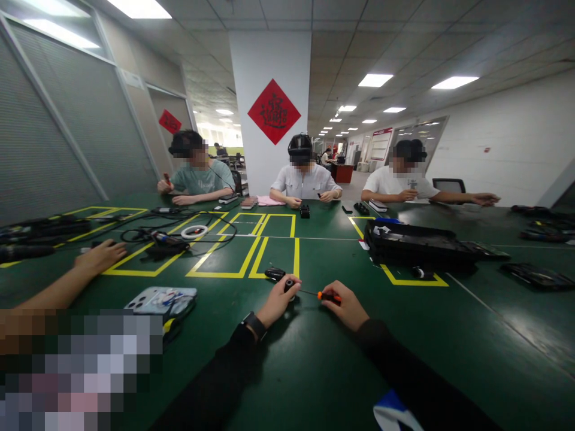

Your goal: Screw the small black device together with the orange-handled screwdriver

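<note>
My left hand (277, 302), with a dark watch (255, 326) on its wrist, is closed around a small black part (290, 286) with a round end. What kind of part it is, I cannot make out. In my right hand (348, 306) is a screwdriver with an orange and black handle (330, 297). Its thin shaft (309, 292) points left, the tip reaching the black part or close to it. Just beyond my left fingers another small black object (274, 273) lies on the green table (305, 371).
Left of me a co-worker's arm (58, 281) reaches over the table near cables (166, 242). A grey case (164, 299) with small items lies nearer. To the right sits a long black tray (417, 245). Three people sit opposite. Yellow tape (224, 275) marks the tabletop.
</note>
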The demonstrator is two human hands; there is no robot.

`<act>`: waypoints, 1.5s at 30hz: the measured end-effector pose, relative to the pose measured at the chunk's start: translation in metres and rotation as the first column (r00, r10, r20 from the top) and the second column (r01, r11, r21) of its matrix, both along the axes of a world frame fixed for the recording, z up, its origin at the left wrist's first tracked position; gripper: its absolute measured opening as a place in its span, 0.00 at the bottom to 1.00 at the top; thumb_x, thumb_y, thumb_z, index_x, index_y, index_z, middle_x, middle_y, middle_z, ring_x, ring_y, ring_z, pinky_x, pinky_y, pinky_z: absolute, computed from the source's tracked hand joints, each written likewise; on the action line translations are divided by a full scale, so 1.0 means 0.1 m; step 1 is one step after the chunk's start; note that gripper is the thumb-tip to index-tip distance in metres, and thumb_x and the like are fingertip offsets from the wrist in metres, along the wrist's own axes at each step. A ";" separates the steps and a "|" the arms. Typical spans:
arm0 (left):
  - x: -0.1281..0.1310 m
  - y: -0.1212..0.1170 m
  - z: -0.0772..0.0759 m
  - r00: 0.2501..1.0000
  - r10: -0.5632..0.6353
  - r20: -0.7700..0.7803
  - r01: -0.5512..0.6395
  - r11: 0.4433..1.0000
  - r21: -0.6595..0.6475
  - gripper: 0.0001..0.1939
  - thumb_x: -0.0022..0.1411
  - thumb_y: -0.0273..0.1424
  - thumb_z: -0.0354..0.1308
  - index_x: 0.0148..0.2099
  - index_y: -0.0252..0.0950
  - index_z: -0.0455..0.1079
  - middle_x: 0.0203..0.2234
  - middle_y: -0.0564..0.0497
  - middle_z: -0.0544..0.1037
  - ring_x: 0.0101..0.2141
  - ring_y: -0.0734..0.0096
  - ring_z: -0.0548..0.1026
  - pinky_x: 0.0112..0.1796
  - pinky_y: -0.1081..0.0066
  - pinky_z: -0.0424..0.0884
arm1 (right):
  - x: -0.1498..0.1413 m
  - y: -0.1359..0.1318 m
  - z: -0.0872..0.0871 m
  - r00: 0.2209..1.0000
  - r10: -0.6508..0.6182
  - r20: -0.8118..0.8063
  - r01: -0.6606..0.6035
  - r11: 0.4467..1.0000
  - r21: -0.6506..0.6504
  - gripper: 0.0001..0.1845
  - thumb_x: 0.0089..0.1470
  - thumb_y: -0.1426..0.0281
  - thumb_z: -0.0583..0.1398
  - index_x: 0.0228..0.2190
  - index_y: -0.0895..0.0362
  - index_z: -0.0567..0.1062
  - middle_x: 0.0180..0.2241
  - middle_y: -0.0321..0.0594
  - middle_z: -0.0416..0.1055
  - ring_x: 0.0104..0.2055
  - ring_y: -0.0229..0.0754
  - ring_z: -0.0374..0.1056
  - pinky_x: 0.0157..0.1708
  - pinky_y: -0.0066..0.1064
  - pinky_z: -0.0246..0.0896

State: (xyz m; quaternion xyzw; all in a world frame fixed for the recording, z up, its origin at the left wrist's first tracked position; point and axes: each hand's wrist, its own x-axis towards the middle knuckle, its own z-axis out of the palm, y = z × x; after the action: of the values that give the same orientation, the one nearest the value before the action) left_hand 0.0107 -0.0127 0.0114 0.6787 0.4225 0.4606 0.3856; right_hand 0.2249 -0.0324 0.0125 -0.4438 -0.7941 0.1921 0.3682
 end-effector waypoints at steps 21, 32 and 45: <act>0.00 0.01 -0.03 1.000 -0.023 -0.012 0.023 0.999 0.030 0.06 0.56 0.32 0.49 0.37 0.36 0.60 0.32 0.52 0.66 0.34 0.72 0.65 0.40 0.71 0.61 | -0.03 0.03 -0.02 1.000 0.004 -0.013 -0.005 0.999 -0.043 0.08 0.52 0.71 0.53 0.34 0.57 0.70 0.36 0.41 0.65 0.39 0.40 0.62 0.41 0.33 0.57; -0.01 0.00 -0.03 0.999 -0.020 -0.042 0.022 0.997 0.069 0.08 0.51 0.24 0.50 0.37 0.37 0.61 0.32 0.52 0.67 0.36 0.70 0.66 0.42 0.69 0.61 | -0.03 0.02 -0.04 0.999 -0.031 -0.029 0.030 0.998 -0.055 0.08 0.48 0.69 0.57 0.34 0.57 0.68 0.33 0.38 0.66 0.35 0.39 0.63 0.36 0.31 0.59; -0.01 0.02 -0.04 0.999 -0.019 -0.033 0.022 0.997 0.078 0.08 0.51 0.24 0.49 0.37 0.37 0.60 0.32 0.52 0.67 0.36 0.71 0.66 0.41 0.70 0.61 | -0.01 0.06 -0.03 1.000 -0.026 0.008 0.026 1.000 -0.016 0.11 0.55 0.67 0.52 0.32 0.56 0.72 0.33 0.41 0.68 0.38 0.41 0.62 0.40 0.34 0.56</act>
State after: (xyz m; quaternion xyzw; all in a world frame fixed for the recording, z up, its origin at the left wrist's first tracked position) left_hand 0.0094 -0.0111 0.0070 0.7049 0.4033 0.4619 0.3566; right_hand 0.2241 -0.0263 0.0090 -0.4576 -0.7883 0.1919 0.3639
